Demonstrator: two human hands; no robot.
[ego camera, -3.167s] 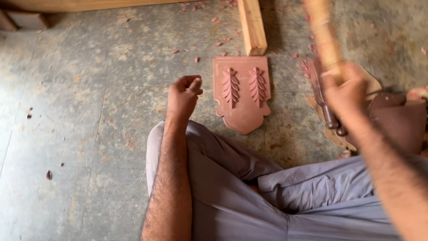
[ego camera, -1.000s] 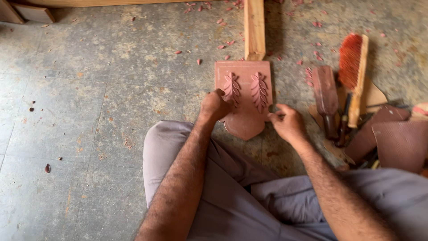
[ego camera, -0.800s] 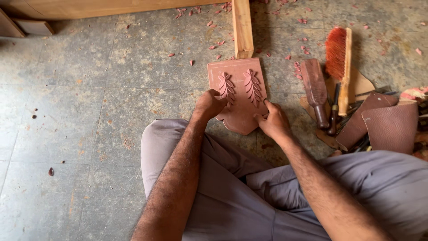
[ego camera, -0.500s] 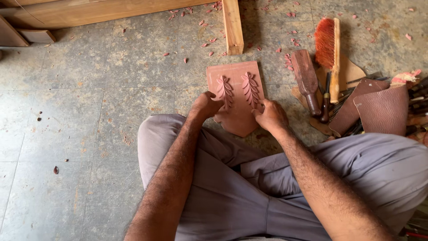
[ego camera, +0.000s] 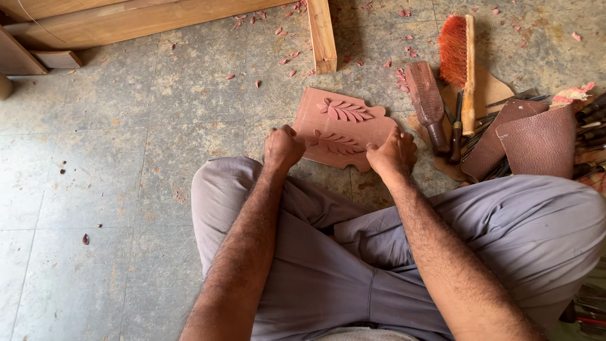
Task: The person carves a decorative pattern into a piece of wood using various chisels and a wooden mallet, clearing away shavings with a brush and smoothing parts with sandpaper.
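Note:
A reddish carved wooden panel (ego camera: 341,126) with two leaf-sprig reliefs lies on the stone floor in front of my crossed legs, turned so the sprigs run sideways. My left hand (ego camera: 281,147) grips its near left edge with curled fingers. My right hand (ego camera: 392,152) grips its near right edge. The panel sits just below the end of a pale wooden beam (ego camera: 320,35).
A wooden mallet (ego camera: 427,101), an orange-bristled brush (ego camera: 459,60), chisels (ego camera: 456,129) and brown leather pieces (ego camera: 536,139) lie to the right. Wood planks (ego camera: 126,19) run along the top left. Red wood chips (ego camera: 290,60) are scattered on the grey floor (ego camera: 113,158).
Earlier my right hand held a tool handle up; it then came down to the panel. Both hands took hold of the panel and rotated it, so the leaf sprigs now lie sideways.

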